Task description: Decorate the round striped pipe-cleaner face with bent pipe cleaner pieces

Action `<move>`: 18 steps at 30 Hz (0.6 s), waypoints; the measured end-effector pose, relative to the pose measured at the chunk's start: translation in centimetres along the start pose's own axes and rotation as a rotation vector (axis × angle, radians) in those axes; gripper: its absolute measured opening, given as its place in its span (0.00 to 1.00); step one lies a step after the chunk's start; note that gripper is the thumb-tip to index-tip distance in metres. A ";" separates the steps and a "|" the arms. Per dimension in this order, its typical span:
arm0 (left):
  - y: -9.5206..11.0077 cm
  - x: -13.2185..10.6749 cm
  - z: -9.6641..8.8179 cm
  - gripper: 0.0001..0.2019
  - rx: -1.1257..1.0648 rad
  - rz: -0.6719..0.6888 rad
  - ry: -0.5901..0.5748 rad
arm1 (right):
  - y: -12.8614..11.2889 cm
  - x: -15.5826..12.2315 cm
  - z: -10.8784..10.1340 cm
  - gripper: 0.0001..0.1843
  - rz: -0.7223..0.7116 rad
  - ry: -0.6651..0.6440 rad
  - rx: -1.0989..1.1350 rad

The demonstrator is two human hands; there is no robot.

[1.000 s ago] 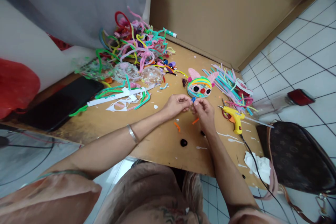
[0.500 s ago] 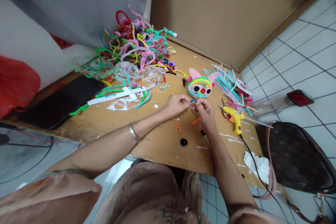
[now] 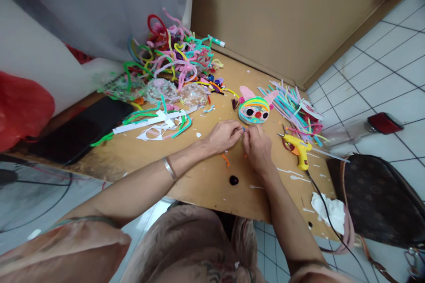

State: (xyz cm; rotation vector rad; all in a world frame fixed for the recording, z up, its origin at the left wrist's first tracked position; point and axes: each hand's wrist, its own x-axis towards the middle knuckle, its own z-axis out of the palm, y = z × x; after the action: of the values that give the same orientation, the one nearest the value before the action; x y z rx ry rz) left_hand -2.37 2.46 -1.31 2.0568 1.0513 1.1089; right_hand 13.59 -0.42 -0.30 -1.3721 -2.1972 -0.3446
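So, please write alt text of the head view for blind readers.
A person's left hand and right hand pinch a small blue piece at a brown table. Beyond them sits a colourful animal face with pink ears; a yellow glue gun lies right, tangled pipe cleaners left.

A small blue piece (image 3: 244,128) is pinched between the left hand (image 3: 226,136) and the right hand (image 3: 258,147) — mostly hidden from view.

1. An animal-faced figure (image 3: 255,105) shows a fuzzy, matt brow
2. Smooth plastic encases a glue gun (image 3: 300,147)
3. Polished metal forms a gleaming bracelet (image 3: 168,168)
4. A tissue (image 3: 332,214) shows soft, crumpled paper
5. The worktable (image 3: 199,172) looks smooth and wood-like
6. Pipe cleaners (image 3: 183,70) display fuzzy, matt fibre
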 end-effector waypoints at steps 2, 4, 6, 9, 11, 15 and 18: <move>0.0 0.0 0.0 0.09 0.021 0.000 -0.003 | -0.1 0.1 0.0 0.12 -0.054 0.010 -0.079; -0.1 0.1 -0.1 0.09 0.030 0.008 -0.011 | -0.2 0.1 0.0 0.14 -0.097 0.019 -0.145; -0.2 0.1 -0.2 0.10 0.032 0.026 -0.021 | -0.4 0.1 0.1 0.15 -0.121 0.007 -0.175; -0.5 0.0 -0.4 0.09 0.057 0.053 -0.037 | -0.7 0.1 0.1 0.14 -0.093 -0.030 -0.159; -0.7 -0.1 -0.5 0.09 0.087 0.074 -0.050 | -0.8 0.0 0.1 0.12 -0.028 -0.048 -0.114; -1.0 -0.1 -0.6 0.09 0.076 0.088 -0.011 | -1.1 0.1 -0.1 0.09 0.111 -0.080 0.091; -0.9 0.0 -0.6 0.09 -0.028 0.012 0.073 | -1.0 0.1 -0.4 0.08 0.188 -0.060 0.330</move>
State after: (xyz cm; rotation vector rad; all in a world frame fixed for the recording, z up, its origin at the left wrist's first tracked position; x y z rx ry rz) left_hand -3.21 3.01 -1.74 2.0162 1.0539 1.2060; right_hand 12.74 -0.98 0.12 -1.3998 -2.0379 0.1244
